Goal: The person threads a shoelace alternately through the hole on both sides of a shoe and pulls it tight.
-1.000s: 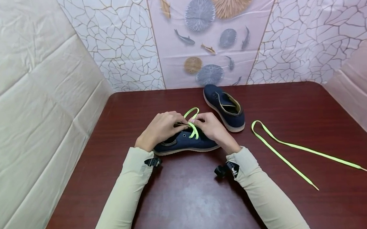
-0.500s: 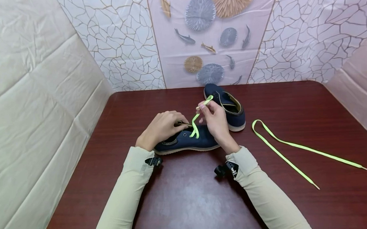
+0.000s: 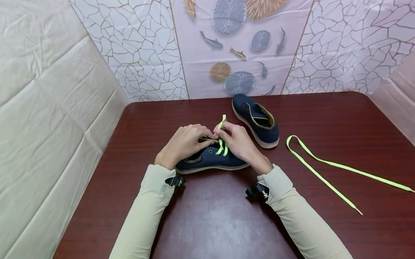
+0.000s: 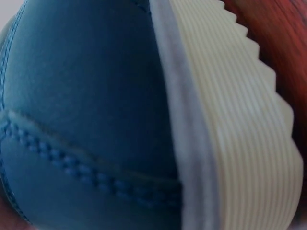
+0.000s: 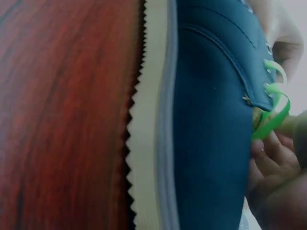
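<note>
A navy blue shoe (image 3: 209,160) sits on the table, its toe to the right. My left hand (image 3: 185,143) grips the edge of its opening, thumb on the near side. A neon yellow-green shoelace (image 3: 221,123) runs through eyelets near the toe end, and my right hand (image 3: 240,143) pinches it just above the shoe. In the right wrist view the flat lace (image 5: 277,122) bends down to the right fingers beside the tongue. Only the shoe's blue upper (image 4: 105,86) and ribbed pale sole (image 4: 240,110) fill the left wrist view. Both hands' far fingertips are partly hidden.
Behind and right of the hands stands a second navy shoe (image 3: 264,130), with no lace visible. Another neon lace (image 3: 325,163) lies folded in a loop on the right of the dark red table (image 3: 209,223). Patterned cloth (image 3: 147,50) hangs along the back.
My right hand first lifted away up and right with the lace, then came back down to the shoe, still pinching it. The left hand has stayed on the shoe.
</note>
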A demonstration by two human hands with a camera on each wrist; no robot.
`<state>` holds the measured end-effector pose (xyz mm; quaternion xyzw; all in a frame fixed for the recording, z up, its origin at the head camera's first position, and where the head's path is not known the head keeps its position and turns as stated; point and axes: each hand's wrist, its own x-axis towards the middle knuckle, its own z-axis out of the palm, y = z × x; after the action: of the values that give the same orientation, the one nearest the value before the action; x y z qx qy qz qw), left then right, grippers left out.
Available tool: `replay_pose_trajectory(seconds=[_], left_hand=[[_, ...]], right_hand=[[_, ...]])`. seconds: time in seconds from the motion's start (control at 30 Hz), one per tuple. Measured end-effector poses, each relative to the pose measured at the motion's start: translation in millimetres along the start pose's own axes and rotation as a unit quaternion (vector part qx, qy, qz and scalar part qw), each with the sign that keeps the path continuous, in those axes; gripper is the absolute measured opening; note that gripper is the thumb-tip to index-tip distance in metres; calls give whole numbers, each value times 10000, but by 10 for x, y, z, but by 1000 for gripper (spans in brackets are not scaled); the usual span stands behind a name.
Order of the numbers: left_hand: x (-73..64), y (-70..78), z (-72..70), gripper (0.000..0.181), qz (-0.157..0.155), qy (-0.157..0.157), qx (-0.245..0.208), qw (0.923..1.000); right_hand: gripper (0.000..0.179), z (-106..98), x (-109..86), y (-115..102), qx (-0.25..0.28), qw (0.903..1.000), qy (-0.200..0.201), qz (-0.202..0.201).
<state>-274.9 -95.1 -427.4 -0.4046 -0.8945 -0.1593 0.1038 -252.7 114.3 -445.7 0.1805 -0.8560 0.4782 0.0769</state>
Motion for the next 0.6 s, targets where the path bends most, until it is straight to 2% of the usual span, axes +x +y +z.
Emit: replay_pose_trajectory(seconds=[0.1,0.37,0.6], left_hand=[[1,1,9,13,95,49,30,9999],[-5,-3,27,8,418,400,258,9980],[-17,1,27,9,438,509,352,9971]], right_hand=[[16,-22,-7,14,-117,9996,-244,69],[18,-68,10,14,-393,9979,-489,133],[17,-61,29,1,-679,9958,-592,148]])
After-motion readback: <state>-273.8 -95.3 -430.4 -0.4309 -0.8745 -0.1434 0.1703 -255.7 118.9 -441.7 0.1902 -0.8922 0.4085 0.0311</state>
